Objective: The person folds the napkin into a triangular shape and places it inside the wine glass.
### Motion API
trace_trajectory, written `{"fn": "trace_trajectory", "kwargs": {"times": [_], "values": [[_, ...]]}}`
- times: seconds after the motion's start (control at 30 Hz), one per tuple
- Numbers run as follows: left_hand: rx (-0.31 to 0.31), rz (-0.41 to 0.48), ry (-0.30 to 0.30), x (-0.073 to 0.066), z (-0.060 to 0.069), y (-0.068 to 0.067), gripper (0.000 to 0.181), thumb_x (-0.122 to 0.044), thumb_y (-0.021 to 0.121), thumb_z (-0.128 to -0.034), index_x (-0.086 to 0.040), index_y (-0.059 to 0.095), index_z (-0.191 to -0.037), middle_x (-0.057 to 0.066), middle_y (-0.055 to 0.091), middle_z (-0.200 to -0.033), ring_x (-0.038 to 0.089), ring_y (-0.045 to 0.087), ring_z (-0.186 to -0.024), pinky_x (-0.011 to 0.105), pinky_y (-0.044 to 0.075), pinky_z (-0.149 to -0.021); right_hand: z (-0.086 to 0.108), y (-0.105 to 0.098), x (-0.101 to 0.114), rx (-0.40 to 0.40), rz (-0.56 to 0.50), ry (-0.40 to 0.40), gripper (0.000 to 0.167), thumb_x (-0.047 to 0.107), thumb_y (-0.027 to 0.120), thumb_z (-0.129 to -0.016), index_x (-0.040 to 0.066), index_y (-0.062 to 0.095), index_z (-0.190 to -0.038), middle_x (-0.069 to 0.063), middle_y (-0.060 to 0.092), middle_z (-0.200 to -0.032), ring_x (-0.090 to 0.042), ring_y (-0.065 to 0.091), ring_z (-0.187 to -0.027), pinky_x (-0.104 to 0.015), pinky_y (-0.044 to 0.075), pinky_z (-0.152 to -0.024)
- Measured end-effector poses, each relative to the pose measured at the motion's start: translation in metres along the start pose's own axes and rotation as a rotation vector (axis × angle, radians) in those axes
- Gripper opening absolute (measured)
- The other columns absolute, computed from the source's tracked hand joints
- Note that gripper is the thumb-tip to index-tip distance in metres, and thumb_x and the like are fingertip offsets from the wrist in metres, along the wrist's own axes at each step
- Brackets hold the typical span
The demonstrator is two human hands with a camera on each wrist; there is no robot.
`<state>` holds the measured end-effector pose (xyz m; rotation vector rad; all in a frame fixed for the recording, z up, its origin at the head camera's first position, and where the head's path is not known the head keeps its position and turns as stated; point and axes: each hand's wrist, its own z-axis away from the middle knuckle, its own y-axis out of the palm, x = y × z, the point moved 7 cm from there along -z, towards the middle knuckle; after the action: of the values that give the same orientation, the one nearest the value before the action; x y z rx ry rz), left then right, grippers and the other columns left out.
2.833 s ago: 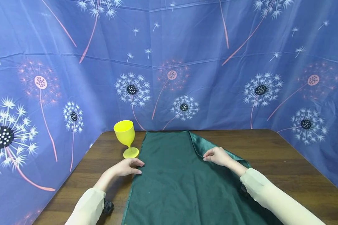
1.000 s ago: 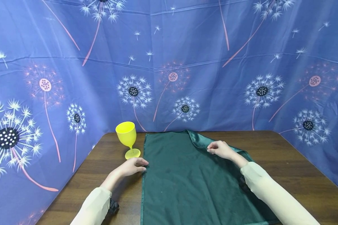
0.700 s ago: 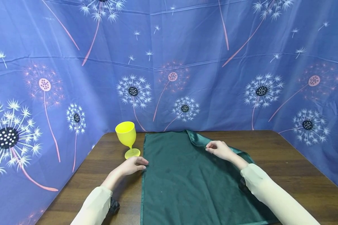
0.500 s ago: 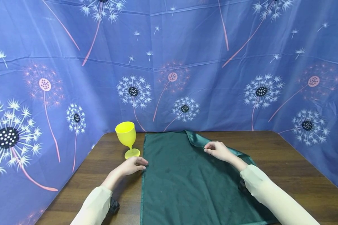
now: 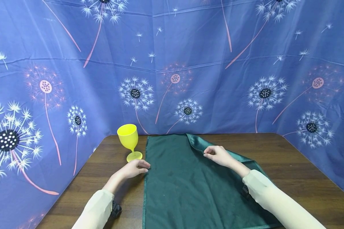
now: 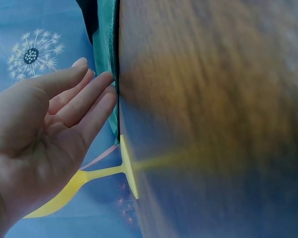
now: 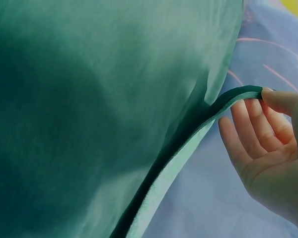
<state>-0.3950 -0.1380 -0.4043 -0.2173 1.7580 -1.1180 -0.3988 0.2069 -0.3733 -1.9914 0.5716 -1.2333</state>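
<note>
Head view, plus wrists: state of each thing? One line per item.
Green cloth: flat on the left, creased; far right part turned over, shinier underside showing
Yellow goblet: upright; bottom of its bowl hidden
Left hand: fingers relaxed at cloth's left edge; contact unclear
Right hand: grip pinching cloth edge
Blue backdrop: hanging, creased

Left sleeve, lower left of frame: plain, pale cream. Left wrist unit: compact, black. Right sleeve, lower right: identical colour. Right wrist unit: black, partly hidden.
</note>
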Motion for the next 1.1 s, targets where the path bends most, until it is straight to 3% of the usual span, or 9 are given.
{"fn": "trace_trajectory", "kwargs": {"times": [0.07, 0.2, 0.33, 0.47, 1.1], "values": [[0.002, 0.005, 0.049, 0.003, -0.001, 0.0, 0.024, -0.017, 0.061, -0.0913, 0.0, 0.064, -0.109, 0.012, 0.068, -0.106, 0.026, 0.064, -0.1, 0.037, 0.052, -0.082, 0.0, 0.001, 0.003, -0.008, 0.003, -0.003, 0.009, 0.013, 0.063, -0.089, 0.005, 0.067, -0.091, -0.007, 0.069, -0.084, -0.012, 0.061, -0.074, -0.027, 0.048, -0.065], [0.007, 0.028, 0.081, 0.001, 0.001, -0.001, 0.028, -0.02, 0.06, -0.0917, 0.001, 0.063, -0.109, 0.012, 0.069, -0.104, 0.023, 0.065, -0.098, 0.036, 0.052, -0.082, 0.001, 0.002, 0.009, -0.024, 0.009, -0.002, 0.009, 0.009, 0.065, -0.087, 0.002, 0.068, -0.091, -0.004, 0.07, -0.084, -0.015, 0.063, -0.077, -0.027, 0.049, -0.067], [0.013, 0.029, 0.003, -0.001, 0.001, 0.0, 0.026, -0.012, 0.06, -0.0906, 0.003, 0.062, -0.111, 0.016, 0.068, -0.107, 0.03, 0.063, -0.104, 0.04, 0.05, -0.087, 0.002, 0.006, 0.011, -0.018, 0.0, 0.008, 0.01, 0.006, 0.065, -0.085, 0.001, 0.069, -0.093, -0.006, 0.07, -0.086, -0.016, 0.064, -0.078, -0.026, 0.05, -0.066], [0.019, 0.011, -0.025, 0.001, 0.001, 0.002, 0.026, -0.01, 0.06, -0.0905, 0.002, 0.061, -0.113, 0.016, 0.067, -0.109, 0.031, 0.062, -0.105, 0.04, 0.05, -0.088, 0.003, 0.008, 0.011, -0.02, -0.004, 0.011, 0.009, 0.006, 0.066, -0.084, 0.002, 0.07, -0.091, -0.007, 0.071, -0.087, -0.016, 0.065, -0.078, -0.026, 0.051, -0.066], [0.015, 0.002, -0.015, 0.001, 0.001, 0.002, 0.025, -0.009, 0.061, -0.0895, 0.003, 0.062, -0.112, 0.015, 0.067, -0.107, 0.031, 0.062, -0.104, 0.044, 0.048, -0.09, 0.011, 0.025, 0.021, 0.027, 0.015, -0.057, 0.011, 0.018, 0.065, -0.088, 0.008, 0.071, -0.09, 0.001, 0.07, -0.083, -0.007, 0.061, -0.073, -0.022, 0.048, -0.065]]}}
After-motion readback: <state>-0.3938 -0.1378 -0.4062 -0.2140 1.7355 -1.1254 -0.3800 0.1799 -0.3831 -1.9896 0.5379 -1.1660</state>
